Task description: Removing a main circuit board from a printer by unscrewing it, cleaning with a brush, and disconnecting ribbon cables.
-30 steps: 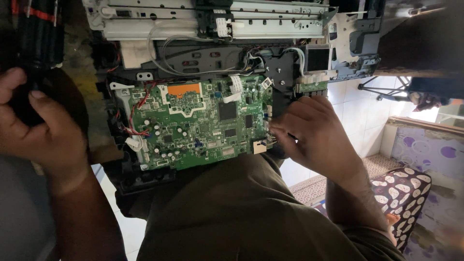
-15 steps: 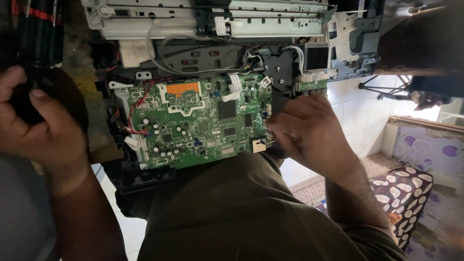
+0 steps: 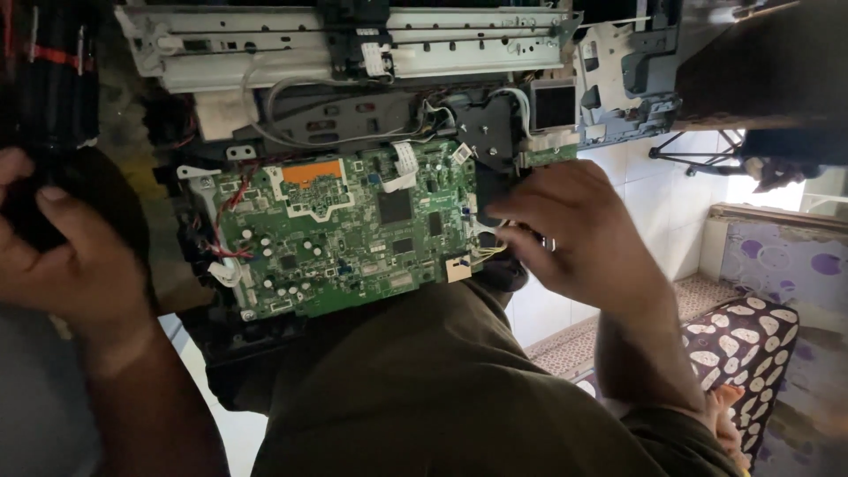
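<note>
Green rectangular printed circuit board [image 3: 344, 234] with orange label patch, black chips and red wires: mounted in an opened black-and-grey plastic machine chassis [image 3: 353, 53], resting on the lap, above olive-green trousers [image 3: 442, 389]. Right hand [image 3: 579, 234]: at the board's right edge, fingers curled and pinched on a small dark part beside the board, exact part not discernible. Left hand [image 3: 66, 256]: well apart at far left, closed around a dark object [image 3: 49, 79], identity not discernible.
</note>
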